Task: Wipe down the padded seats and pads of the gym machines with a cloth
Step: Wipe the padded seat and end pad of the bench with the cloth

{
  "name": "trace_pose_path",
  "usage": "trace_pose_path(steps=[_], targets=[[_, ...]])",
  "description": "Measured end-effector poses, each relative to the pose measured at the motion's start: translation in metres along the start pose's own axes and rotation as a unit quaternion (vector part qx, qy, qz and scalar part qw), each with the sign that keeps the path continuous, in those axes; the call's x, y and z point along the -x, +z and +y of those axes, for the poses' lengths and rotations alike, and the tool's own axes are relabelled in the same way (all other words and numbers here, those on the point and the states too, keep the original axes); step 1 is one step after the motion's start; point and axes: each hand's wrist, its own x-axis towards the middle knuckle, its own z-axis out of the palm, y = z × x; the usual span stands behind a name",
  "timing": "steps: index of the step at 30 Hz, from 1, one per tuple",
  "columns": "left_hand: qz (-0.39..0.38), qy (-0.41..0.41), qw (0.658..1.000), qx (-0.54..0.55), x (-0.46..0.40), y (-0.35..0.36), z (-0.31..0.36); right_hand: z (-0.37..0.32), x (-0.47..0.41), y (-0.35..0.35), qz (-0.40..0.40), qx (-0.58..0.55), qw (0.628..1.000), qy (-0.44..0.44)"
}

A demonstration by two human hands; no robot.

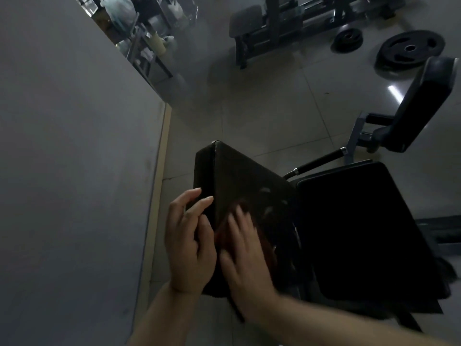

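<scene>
My left hand (190, 242) grips the left edge of a black back pad (244, 181), fingers curled round its side, while my right hand (245, 260) lies flat and spread, blurred, pressing a reddish cloth (268, 248) on the pad's face. The pad's left edge stands near a grey wall (74, 171) with a narrow strip of floor between, and on its right it meets the black seat (361, 233), beyond which a handle (321, 159) and another pad (421, 103) jut out. Ahead, grey floor tiles (262, 108) lie bare up to a bench (252, 26) and two weight plates (409, 49) in a dim room.
</scene>
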Motion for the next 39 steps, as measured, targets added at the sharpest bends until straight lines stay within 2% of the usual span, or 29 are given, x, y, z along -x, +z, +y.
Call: trace_pose_path(steps=[3,10,12,15,18,22,26,29,33,36,39], targets=[[-0.018,0.003,1.0,0.009,0.0,0.006,-0.005,0.0,0.023,0.005,-0.02,0.008,1.0,-0.014],[-0.029,0.048,0.998,0.0,-0.001,0.01,0.001,-0.002,-0.161,-0.016,0.004,-0.014,0.997,0.074],[-0.019,0.046,0.999,-0.001,0.001,0.01,0.003,-0.003,-0.188,-0.018,-0.003,-0.008,0.996,0.092],[-0.003,0.035,0.999,-0.001,0.004,0.008,0.006,-0.005,-0.165,-0.015,0.01,-0.005,0.998,0.057],[0.025,0.015,1.0,0.002,0.003,0.007,0.005,-0.005,-0.077,-0.006,0.003,-0.005,1.0,-0.001],[0.038,-0.015,0.999,0.012,0.003,0.008,0.002,-0.004,-0.012,0.0,-0.035,-0.011,0.999,0.016],[0.027,-0.023,0.999,0.016,0.002,0.007,0.003,-0.006,-0.018,-0.003,-0.042,0.013,0.999,0.031],[0.026,-0.021,0.999,0.022,0.002,0.006,0.004,-0.013,-0.037,-0.006,-0.04,-0.01,0.999,0.031],[0.029,-0.023,0.999,0.038,0.0,0.007,0.001,-0.012,-0.139,-0.016,-0.008,0.012,0.999,0.031],[0.034,-0.026,0.998,0.044,-0.001,0.008,0.002,-0.007,-0.194,-0.024,-0.019,0.005,0.996,0.083],[0.035,-0.036,0.997,0.063,-0.001,0.007,0.0,-0.009,-0.172,-0.019,0.0,-0.007,0.997,0.075]])
